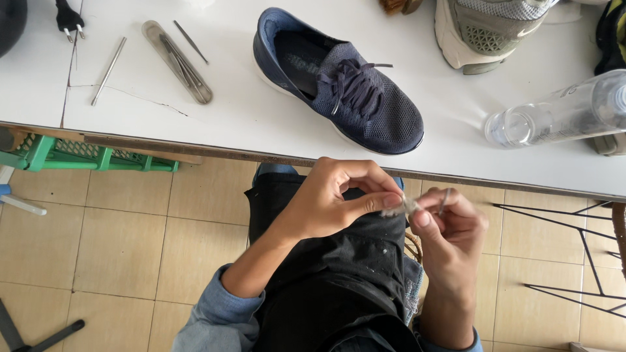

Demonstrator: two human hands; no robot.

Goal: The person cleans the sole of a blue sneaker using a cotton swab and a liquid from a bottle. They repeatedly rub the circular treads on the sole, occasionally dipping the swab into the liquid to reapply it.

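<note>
Left hand (332, 199) grip pinches a small whitish tuft (401, 207); right hand (450, 225) grip pinches it too, plus a thin metal tool (444, 199), below the desk (228, 124) with a navy shoe (339, 81).

We are looking at a small tuft of pale grey fluff (404, 207), which is sitting pinched between two sets of fingertips, just below the table edge. Beside it, a thin metal pin (444, 200) is standing nearly upright, its lower end hiding among the fingers.
</note>
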